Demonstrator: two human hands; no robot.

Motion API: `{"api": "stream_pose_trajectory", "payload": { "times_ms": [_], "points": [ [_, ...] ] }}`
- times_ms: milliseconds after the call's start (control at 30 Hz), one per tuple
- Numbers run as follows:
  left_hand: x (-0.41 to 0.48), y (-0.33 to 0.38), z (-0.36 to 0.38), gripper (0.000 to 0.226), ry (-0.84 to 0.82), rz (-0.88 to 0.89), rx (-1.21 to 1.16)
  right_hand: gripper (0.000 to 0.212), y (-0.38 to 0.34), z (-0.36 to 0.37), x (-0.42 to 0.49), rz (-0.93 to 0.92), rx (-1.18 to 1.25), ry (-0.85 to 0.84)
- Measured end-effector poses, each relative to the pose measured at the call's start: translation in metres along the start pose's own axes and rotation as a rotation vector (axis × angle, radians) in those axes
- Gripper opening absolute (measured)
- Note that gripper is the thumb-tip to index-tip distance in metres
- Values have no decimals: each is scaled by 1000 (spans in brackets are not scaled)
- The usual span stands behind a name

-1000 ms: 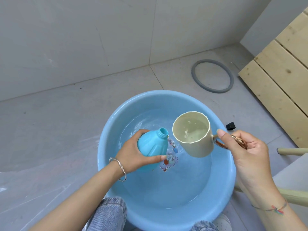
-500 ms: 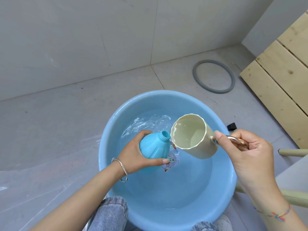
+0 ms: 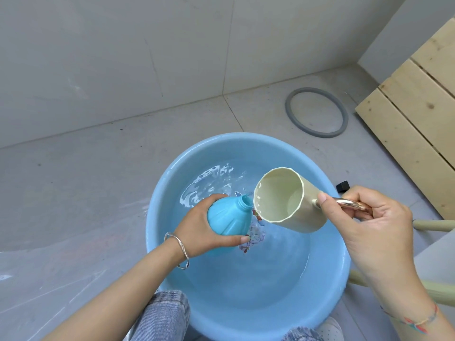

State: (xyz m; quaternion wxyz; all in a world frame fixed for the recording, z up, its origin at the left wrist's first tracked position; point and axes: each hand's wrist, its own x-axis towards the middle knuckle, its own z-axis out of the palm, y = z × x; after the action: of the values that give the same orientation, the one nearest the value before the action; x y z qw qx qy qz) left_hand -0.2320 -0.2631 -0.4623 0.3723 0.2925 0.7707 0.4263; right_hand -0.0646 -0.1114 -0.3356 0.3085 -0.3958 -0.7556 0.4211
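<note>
My left hand (image 3: 199, 227) grips a blue plastic bottle (image 3: 227, 217) over a light blue basin (image 3: 162, 212) holding water. The bottle's open neck points up and to the right. My right hand (image 3: 369, 222) holds a cream mug (image 3: 290, 200) by its shiny metal handle. The mug is tipped far to the left, its rim right beside the bottle's neck. A little water lies low inside the mug. A coloured picture shows on the basin's floor under the bottle.
The basin stands on a grey tiled floor near a wall. A grey rubber ring (image 3: 317, 112) lies on the floor behind it. Pale wooden planks (image 3: 416, 121) lean at the right. A small black object (image 3: 342, 186) sits by the basin's right rim. My jeans-clad knees are at the bottom.
My right hand has tipped the mug from nearly upright to steeply tilted toward the bottle's neck. The water level in the mug has dropped. The bottle has stayed almost in place.
</note>
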Motion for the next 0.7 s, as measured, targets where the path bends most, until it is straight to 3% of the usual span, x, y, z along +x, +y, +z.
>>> {"api": "stream_pose_trajectory", "payload": {
  "times_ms": [433,700],
  "points": [
    [-1,-2,0,91,3,-16,-1,40,-8,-1,0,-74,-68,-18],
    [-2,-4,1,89,-6,-35,-34,32,-13,-1,0,-87,-121,-16]
  ]
}}
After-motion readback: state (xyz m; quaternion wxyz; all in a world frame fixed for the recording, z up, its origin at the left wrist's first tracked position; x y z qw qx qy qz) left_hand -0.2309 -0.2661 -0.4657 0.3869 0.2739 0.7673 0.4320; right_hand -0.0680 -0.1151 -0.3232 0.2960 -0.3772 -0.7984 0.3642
